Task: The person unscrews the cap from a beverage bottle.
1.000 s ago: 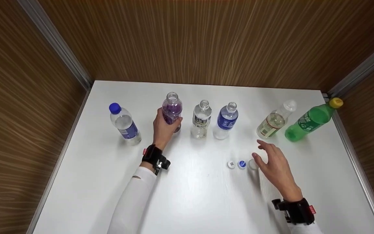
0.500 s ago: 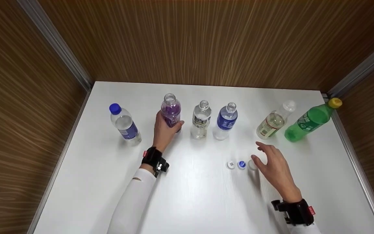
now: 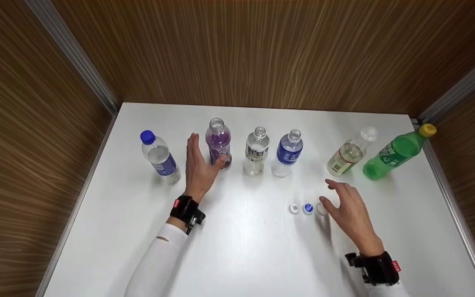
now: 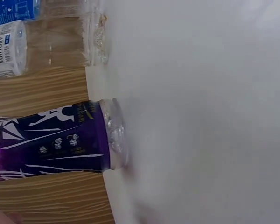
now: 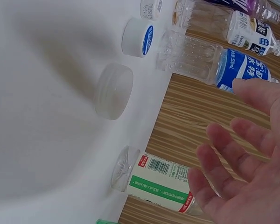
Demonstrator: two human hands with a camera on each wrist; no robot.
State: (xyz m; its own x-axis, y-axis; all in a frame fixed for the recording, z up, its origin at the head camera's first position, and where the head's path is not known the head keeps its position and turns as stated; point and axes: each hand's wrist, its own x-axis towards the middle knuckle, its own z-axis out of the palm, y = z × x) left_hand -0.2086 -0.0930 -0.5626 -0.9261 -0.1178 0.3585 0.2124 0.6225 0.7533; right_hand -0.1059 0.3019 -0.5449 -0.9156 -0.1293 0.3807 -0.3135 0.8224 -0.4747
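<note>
My left hand is beside a purple-labelled bottle, fingers straight and spread from the thumb, which overlaps the bottle's lower part in the head view. That bottle stands upright with its mouth uncapped; the left wrist view shows its dark label and clear base. Over the table at the right, my right hand hovers with relaxed, parted fingers and holds nothing. Close to its thumb lies a translucent cap, in a row with a blue-topped cap and a small white cap.
Two uncapped bottles, one white-labelled and one blue-labelled, stand right of the purple one. A blue-capped bottle stands at the left. At the right are a cream-labelled bottle and a green bottle with a yellow cap. Wood-grain panels surround the white table.
My left hand has let go of the purple-labelled bottle, its fingers straightening and moving left, away from it. The bottle stays standing in the row. My right hand has hardly moved.
</note>
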